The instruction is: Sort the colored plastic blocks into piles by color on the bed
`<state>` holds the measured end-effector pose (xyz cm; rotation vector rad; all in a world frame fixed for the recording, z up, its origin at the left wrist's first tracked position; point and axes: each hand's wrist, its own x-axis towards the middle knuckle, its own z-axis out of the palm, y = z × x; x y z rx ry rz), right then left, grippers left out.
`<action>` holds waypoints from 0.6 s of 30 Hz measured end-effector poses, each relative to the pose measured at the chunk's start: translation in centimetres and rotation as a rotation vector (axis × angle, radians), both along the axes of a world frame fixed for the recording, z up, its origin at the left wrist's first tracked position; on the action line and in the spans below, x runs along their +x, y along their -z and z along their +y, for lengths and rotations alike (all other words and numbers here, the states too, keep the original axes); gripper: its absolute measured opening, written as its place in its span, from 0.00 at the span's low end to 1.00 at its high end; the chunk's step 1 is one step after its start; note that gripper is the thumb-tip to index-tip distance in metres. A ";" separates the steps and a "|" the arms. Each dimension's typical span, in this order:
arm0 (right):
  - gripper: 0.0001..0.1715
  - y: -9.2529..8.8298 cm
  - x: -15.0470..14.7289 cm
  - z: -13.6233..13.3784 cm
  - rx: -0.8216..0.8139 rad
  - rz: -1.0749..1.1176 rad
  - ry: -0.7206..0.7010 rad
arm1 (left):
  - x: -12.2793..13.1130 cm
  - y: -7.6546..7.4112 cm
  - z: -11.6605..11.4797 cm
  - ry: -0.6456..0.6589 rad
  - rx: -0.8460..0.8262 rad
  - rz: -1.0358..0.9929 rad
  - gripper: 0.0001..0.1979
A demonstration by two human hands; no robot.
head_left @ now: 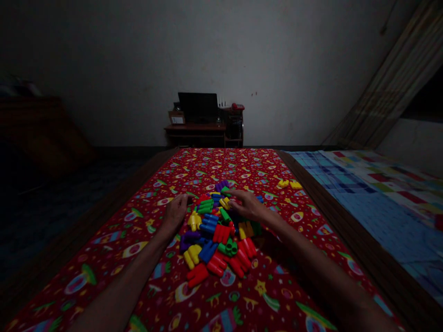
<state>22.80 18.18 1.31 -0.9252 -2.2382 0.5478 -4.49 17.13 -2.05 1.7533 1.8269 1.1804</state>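
Reaching over a pile of plastic blocks (220,234) in the head view, the person's right hand (244,204) comes in from the right with its index finger and thumb somewhat parted. The fingertips are at a green block (225,190) and a yellow block (224,203) at the far side of the pile; whether they grip either one, I cannot tell. The left hand (177,208) is at the pile's left edge, its fingers curled and narrow, close beside a green ridged block (205,206); whether anything is inside it cannot be made out.

The pile lies in the middle of a surface covered with a red cloth (152,281) printed with rockets, stars and planets. Red, blue, yellow, green and purple pieces lie jumbled together, some overlapping. A purple block (222,185) sits at the far end, and a red block (197,275) lies at the near end. Two yellow pieces (295,185) are well apart from the rest, near the cloth's right edge.

Beyond, a dark monitor (198,106) stands on a desk (195,128) against a pale wall (138,60).
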 end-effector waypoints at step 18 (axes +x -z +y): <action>0.29 -0.2 12.1 3.5 0.124 -0.221 0.834 | 0.1 -0.2 -0.2 0.038 0.033 0.083 0.26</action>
